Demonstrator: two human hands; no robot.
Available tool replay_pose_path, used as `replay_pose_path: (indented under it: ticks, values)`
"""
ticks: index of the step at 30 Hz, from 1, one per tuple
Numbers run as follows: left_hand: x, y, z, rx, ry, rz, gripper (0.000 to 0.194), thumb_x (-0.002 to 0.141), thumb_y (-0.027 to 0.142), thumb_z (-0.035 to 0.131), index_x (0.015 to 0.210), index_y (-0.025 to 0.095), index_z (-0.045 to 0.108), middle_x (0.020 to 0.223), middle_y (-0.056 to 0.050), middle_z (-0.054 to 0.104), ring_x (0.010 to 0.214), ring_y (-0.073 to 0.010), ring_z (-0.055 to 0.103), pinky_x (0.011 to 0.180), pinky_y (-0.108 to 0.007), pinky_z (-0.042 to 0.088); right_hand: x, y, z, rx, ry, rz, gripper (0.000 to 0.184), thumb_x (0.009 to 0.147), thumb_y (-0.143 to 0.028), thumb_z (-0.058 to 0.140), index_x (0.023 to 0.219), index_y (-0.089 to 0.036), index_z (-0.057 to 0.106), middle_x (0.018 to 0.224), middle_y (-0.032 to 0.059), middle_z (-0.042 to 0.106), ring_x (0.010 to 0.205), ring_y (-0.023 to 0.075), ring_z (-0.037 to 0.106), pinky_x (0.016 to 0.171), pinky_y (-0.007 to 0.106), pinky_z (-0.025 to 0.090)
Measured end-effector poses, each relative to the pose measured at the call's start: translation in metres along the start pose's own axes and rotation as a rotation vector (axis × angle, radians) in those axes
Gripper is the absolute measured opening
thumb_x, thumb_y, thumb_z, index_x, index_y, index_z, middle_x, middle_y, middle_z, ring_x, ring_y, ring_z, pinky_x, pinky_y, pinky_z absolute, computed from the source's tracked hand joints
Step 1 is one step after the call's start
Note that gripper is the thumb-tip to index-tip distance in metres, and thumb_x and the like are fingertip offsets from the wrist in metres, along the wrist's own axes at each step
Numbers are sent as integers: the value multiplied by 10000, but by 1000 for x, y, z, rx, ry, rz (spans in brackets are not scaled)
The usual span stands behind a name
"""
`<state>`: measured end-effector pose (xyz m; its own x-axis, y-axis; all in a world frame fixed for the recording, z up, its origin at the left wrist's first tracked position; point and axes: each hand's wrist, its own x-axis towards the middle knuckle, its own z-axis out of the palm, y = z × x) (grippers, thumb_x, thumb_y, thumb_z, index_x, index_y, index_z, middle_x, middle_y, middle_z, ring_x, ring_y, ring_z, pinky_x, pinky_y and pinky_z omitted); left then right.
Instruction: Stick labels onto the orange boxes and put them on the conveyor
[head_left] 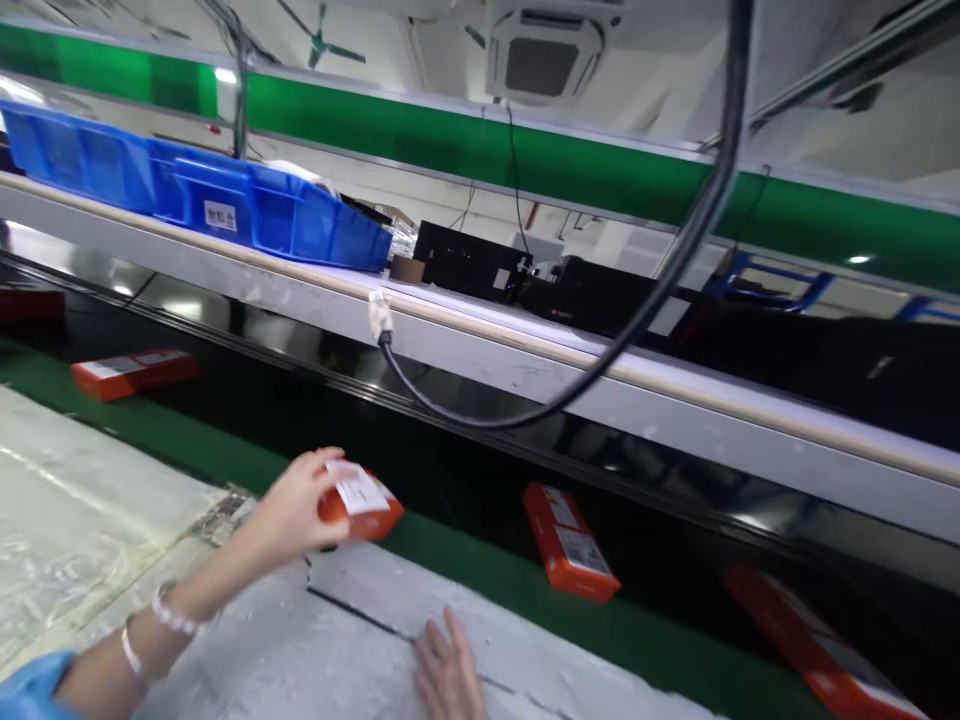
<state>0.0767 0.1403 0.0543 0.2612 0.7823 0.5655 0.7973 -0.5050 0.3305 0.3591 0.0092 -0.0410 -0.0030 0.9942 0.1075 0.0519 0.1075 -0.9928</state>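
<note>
The left hand (300,510) is closed around an orange labelled box (361,505) at the counter (262,650) edge. The right hand (448,675) lies flat, open, empty. At three o'clock, another orange box (570,540) lies on the black belt (465,480).

Factory line: conveyor belt (247,400), blue parts bins (225,205).

1. White ceiling with a cassette AC unit (545,52) and a ceiling fan (322,45).
2. Green band (480,150) runs along the overhead rail.
3. Grey shelf (525,370) carries blue bins (195,195); black cable (675,250) hangs across.
4. Table (90,500) covered in glossy film.
</note>
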Motion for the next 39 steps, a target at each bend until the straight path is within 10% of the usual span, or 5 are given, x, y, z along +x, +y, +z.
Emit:
replay_pose_path:
  ticks: [9, 16, 22, 31, 39]
  values:
    - [-150, 93, 37, 17, 47, 362, 501, 692, 248, 679, 1175, 208, 552, 1240, -164, 499, 988, -326, 499, 671, -369, 547, -21, -13, -5, 113, 105, 65, 684, 810, -688, 573, 1382, -356, 398, 1420, 50, 416, 1326, 247, 337, 1089, 357, 320]
    - [-132, 78, 20, -562, -419, 22, 575, 714, 523, 716, 1209, 299, 527, 1494, -81, 219, 1359, -381, 181, 1079, -551, 280, -21, -5, 21, 154, -7, -58, 621, 797, -637, 618, 1324, -337, 486, 1345, 69, 502, 1236, 279, 461, 1002, 382, 433]
    - [-93, 66, 19, -921, -410, -464, 329, 665, 305, 747, 848, 147, 524, 789, -38, 595, 690, -178, 564, 555, -228, 400, -13, -27, 1, -193, 24, -108, 635, 799, -653, 589, 1319, -298, 504, 1370, 81, 471, 1258, 331, 417, 1041, 441, 377]
    - [-70, 128, 1, -1427, -146, -474, 419, 825, 508, 602, 996, 207, 365, 722, 20, 572, 516, -125, 572, 461, -210, 451, 4, -132, 1, -126, -149, -20, 446, 838, -585, 597, 820, -143, 657, 694, 54, 602, 608, 189, 536, 546, 269, 431]
    - [-76, 133, -8, -1624, -742, -495, 418, 663, 309, 819, 971, 77, 658, 941, -142, 685, 881, -234, 654, 734, -252, 526, -4, -158, 7, -478, -204, -82, 232, 831, -365, 565, 742, -171, 657, 687, 26, 622, 625, 178, 518, 562, 255, 372]
